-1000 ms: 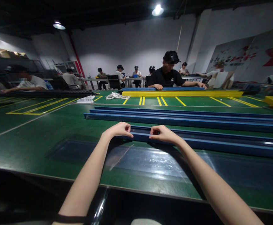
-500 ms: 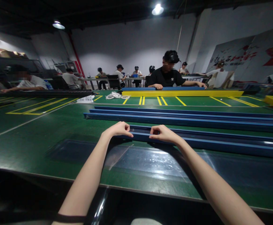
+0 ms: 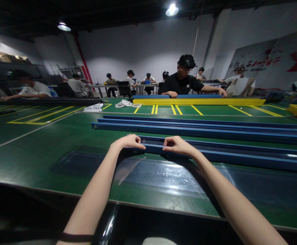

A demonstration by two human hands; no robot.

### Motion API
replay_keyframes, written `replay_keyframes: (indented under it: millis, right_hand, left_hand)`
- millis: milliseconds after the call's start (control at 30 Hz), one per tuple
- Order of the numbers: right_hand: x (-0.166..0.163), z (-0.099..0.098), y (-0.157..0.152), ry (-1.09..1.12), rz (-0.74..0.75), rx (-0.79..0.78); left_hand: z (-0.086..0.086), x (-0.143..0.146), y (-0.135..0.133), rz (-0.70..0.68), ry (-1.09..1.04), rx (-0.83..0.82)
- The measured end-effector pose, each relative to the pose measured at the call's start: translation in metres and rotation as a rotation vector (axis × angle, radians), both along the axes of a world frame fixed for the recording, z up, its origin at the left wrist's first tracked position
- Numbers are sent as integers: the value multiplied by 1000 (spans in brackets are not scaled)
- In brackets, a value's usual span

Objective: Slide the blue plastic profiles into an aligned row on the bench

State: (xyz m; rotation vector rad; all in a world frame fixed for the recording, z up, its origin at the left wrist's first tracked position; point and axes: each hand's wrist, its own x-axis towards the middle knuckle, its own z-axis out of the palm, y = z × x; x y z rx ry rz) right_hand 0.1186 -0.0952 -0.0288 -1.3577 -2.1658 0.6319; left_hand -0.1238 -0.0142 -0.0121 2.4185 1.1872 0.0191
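A long blue channel rail (image 3: 240,156) lies across the green table (image 3: 36,149) in front of me, running off to the right. My left hand (image 3: 128,141) is closed in a pinch on the rail's left end. My right hand (image 3: 177,145) pinches the rail's near edge a little further right. A clear plastic film (image 3: 163,175) lies flat on the table just below both hands. Whether the fingers grip the film's edge or only the rail is hard to make out.
Two more long blue rails (image 3: 201,131) lie parallel behind the held one. Across the table a person in black (image 3: 182,83) works on a yellow rail (image 3: 199,101) and a blue one. White rings (image 3: 126,103) and yellow floor-style markings sit further back. Other people sit at distant tables.
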Motion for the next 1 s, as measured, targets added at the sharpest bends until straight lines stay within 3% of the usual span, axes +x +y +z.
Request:
replay_keyframes:
  millis: [567, 1000]
  right_hand:
    - [0, 2, -2, -37, 7, 23]
    - [-5, 5, -5, -288, 12, 38]
  left_hand:
    - [3, 1, -3, -84, -66, -10]
    - [-8, 35, -23, -194, -31, 217]
